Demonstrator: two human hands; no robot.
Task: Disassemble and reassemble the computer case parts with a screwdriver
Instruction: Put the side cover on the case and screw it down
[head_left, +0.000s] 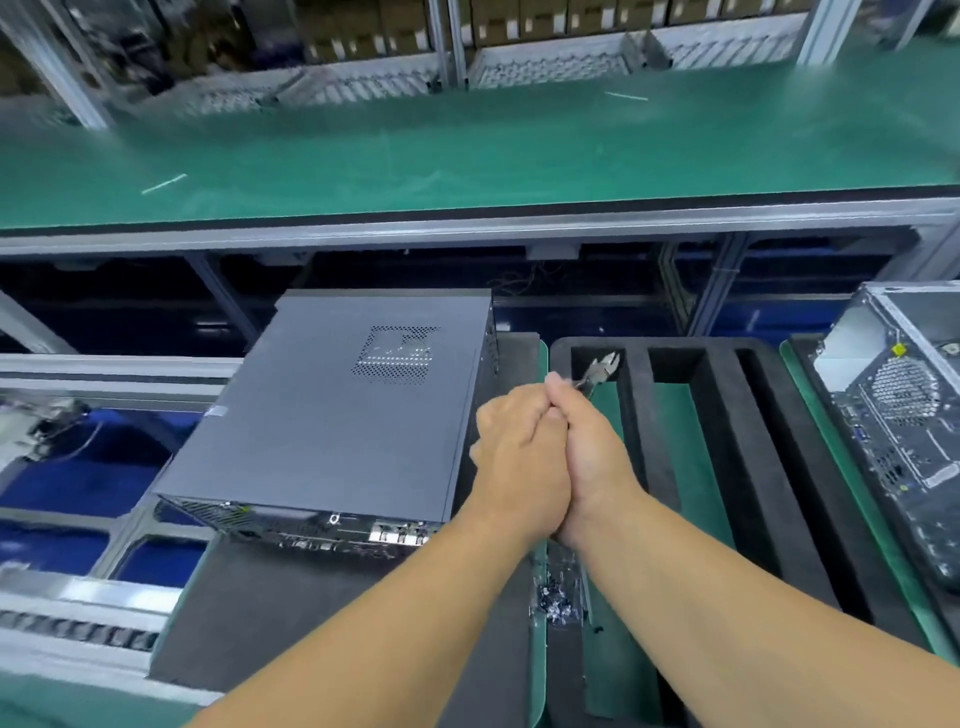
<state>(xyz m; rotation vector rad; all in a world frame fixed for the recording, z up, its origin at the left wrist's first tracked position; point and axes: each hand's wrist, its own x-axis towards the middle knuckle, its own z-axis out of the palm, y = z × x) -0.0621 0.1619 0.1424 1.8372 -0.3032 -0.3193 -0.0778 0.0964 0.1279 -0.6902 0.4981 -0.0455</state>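
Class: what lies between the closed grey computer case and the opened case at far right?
In the head view: the clasped left hand and right hand, and a black foam tray holding pliers.

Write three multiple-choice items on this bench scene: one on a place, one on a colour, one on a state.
1. Where does the closed computer case lie from the clasped hands?
A. To their left
B. To their right
C. Behind the far shelf

2. What colour is the long mat on the far bench?
A. Red
B. Green
C. Yellow

3. How is the second computer case, at the right edge?
A. Wrapped in foil
B. Open, insides showing
C. Standing on the closed one

Answers:
1 A: its grey top spreads left of the left hand and right hand.
2 B: the mat is green.
3 B: a vent grille and ports show inside.
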